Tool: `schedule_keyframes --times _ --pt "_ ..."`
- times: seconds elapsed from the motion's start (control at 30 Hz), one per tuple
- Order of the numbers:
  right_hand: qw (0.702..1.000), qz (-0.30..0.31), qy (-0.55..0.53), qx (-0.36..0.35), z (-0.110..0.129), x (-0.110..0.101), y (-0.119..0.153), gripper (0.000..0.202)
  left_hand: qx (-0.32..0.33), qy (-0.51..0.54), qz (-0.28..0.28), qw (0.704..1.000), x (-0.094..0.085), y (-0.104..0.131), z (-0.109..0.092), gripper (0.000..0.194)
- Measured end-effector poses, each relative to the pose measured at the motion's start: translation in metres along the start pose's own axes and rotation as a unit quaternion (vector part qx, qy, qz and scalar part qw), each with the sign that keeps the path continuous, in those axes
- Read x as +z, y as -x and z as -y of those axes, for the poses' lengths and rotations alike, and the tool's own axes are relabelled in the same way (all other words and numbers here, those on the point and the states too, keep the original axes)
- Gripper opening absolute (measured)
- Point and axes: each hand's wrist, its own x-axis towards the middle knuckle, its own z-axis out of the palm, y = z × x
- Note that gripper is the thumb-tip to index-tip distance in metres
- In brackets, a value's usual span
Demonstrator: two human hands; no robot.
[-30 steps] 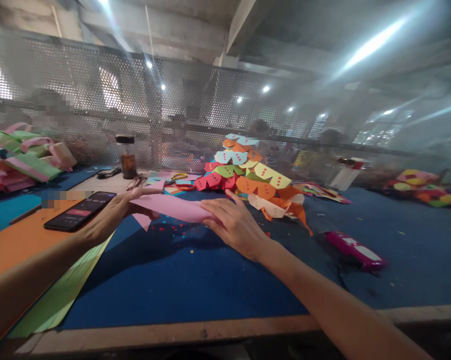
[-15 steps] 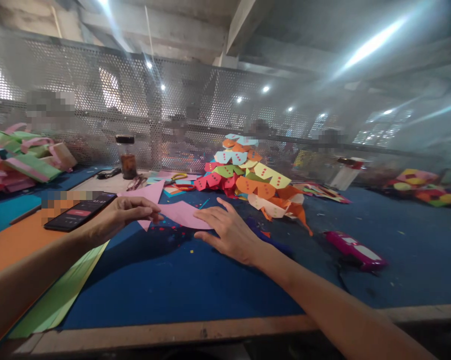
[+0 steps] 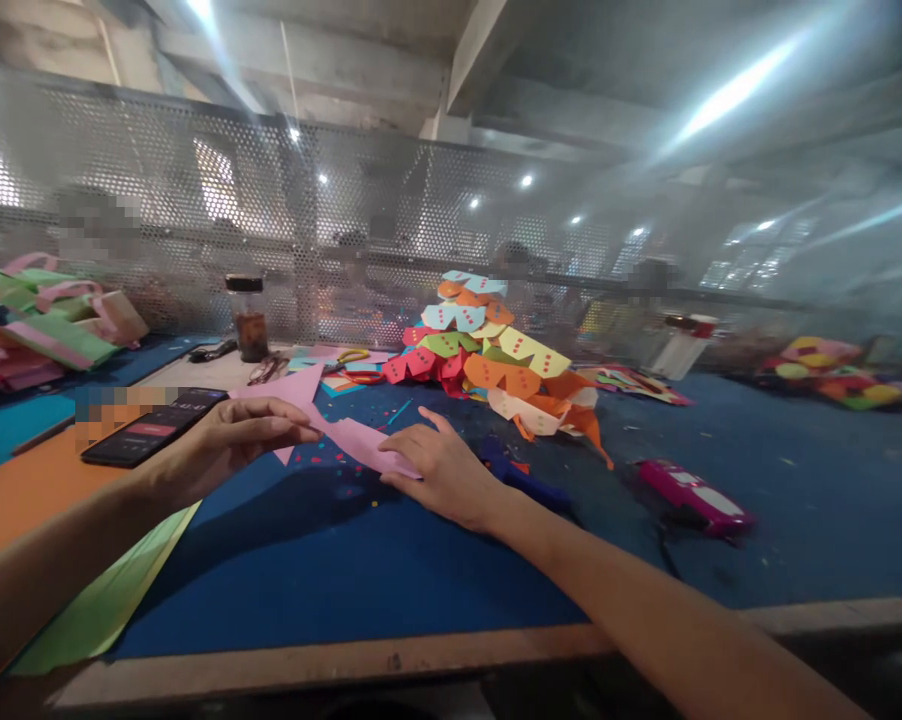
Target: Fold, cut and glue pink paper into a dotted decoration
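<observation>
A folded piece of pink paper [image 3: 362, 446] is held above the blue tabletop, between both hands. My left hand [image 3: 248, 440] pinches its left end, fingertips closed together. My right hand [image 3: 447, 465] grips its right end between thumb and fingers, the thumb low at the front edge. Behind my left hand lies a larger pink paper sheet [image 3: 299, 388] with pointed corners. Small bits of coloured paper are scattered on the table under the held piece.
Dotted folded paper shapes [image 3: 502, 377] are piled at the back centre. A phone [image 3: 151, 432] lies on orange paper [image 3: 16, 500] at left. Scissors [image 3: 361, 377], a jar [image 3: 250, 325], a dark blue object [image 3: 530, 482] and a magenta corded device [image 3: 695, 500] are nearby. A perforated screen [image 3: 376, 200] stands behind.
The pink paper has gone from a broad, flat-looking sheet to a narrower folded strip. My right hand's fingers have closed down onto it. The whole view has shifted slightly.
</observation>
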Motion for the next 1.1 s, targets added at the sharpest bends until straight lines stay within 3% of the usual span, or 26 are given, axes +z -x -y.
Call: schedule_keyframes --times 0.17,0.27,0.3,0.33,0.43,0.5,0.63,0.7,0.93,1.1 --pt "1.0 -0.013 0.025 -0.012 0.002 -0.004 0.001 0.007 -0.001 -0.013 -0.045 0.999 0.008 0.019 -0.005 0.032" --pt "0.998 -0.022 0.059 -0.03 0.013 -0.015 0.002 0.011 0.004 -0.092 -0.082 0.992 0.014 0.039 0.0 0.04" --pt "0.996 -0.017 0.076 -0.039 0.019 -0.019 0.003 0.012 0.037 -0.201 -0.106 0.973 0.018 0.047 0.003 0.046" --pt "0.994 -0.003 0.097 -0.05 0.026 -0.023 0.004 0.013 0.09 -0.319 -0.156 0.931 0.023 0.056 0.007 0.049" --pt "0.985 0.031 0.158 -0.063 0.048 -0.03 0.013 0.013 0.247 -0.573 -0.271 0.733 0.045 0.084 0.019 0.043" --pt "0.984 0.029 0.161 -0.066 0.062 -0.029 0.021 0.013 0.319 -0.609 -0.272 0.673 0.061 0.1 0.026 0.042" --pt "0.993 0.009 0.104 -0.048 0.08 -0.023 0.039 0.014 0.373 -0.629 -0.131 0.67 0.086 0.111 0.037 0.032" --pt "0.998 -0.011 0.058 -0.028 0.085 -0.021 0.047 0.015 0.376 -0.616 -0.098 0.685 0.093 0.108 0.041 0.025" --pt "0.995 -0.072 -0.047 0.058 0.093 -0.018 0.063 0.017 0.347 -0.572 -0.088 0.739 0.102 0.103 0.052 0.02" --pt "0.991 -0.08 -0.072 0.085 0.098 -0.016 0.065 0.016 0.318 -0.574 -0.068 0.752 0.096 0.108 0.056 0.019"
